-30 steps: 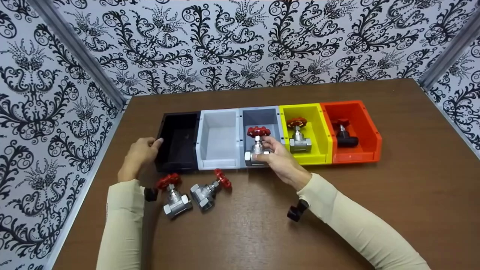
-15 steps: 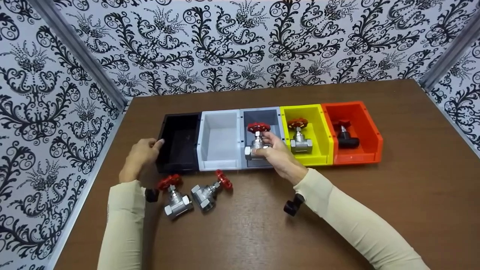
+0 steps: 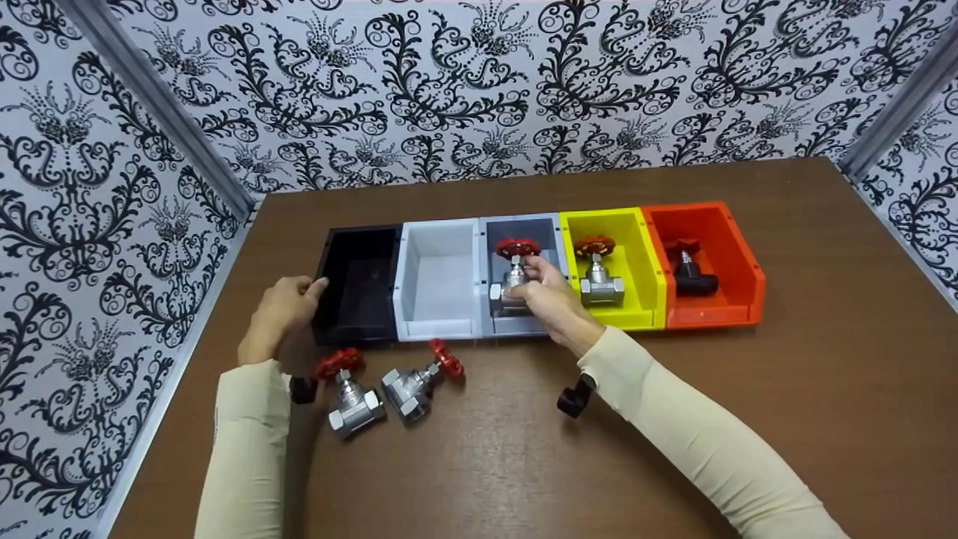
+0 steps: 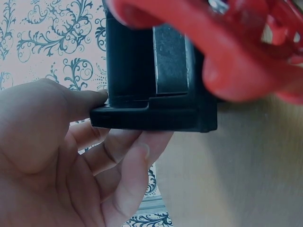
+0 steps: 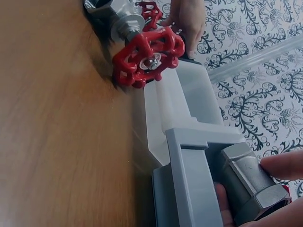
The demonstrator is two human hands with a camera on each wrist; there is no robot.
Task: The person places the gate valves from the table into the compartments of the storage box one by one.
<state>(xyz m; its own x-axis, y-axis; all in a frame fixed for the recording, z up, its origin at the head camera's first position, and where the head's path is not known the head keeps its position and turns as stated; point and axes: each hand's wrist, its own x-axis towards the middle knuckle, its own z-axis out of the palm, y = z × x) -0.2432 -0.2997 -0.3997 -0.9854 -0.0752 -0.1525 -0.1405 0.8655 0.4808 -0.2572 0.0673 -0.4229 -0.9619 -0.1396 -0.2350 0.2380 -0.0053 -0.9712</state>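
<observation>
While my right hand (image 3: 550, 303) is curling its fingers and thumb round the steel body of a red-handled gate valve (image 3: 513, 277), I am holding that valve upright inside the grey bin (image 3: 555, 247), the middle one of five bins standing in a row on the brown table (image 3: 823, 389). My left hand (image 3: 281, 307) is resting at nine o'clock of the row, thumb and relaxed fingers touching the near left corner of the black bin (image 3: 359, 281) without closing round it. The white bin (image 3: 438, 281) is sitting between black and grey. At three o'clock of my held valve, the yellow bin (image 3: 644, 262) is holding another steel valve (image 3: 599, 281), and the orange bin (image 3: 737, 262) a black valve (image 3: 688, 273). Toward seven o'clock, two more valves are lying on the table: one upright (image 3: 348, 397), one tipped over (image 3: 419, 378).
</observation>
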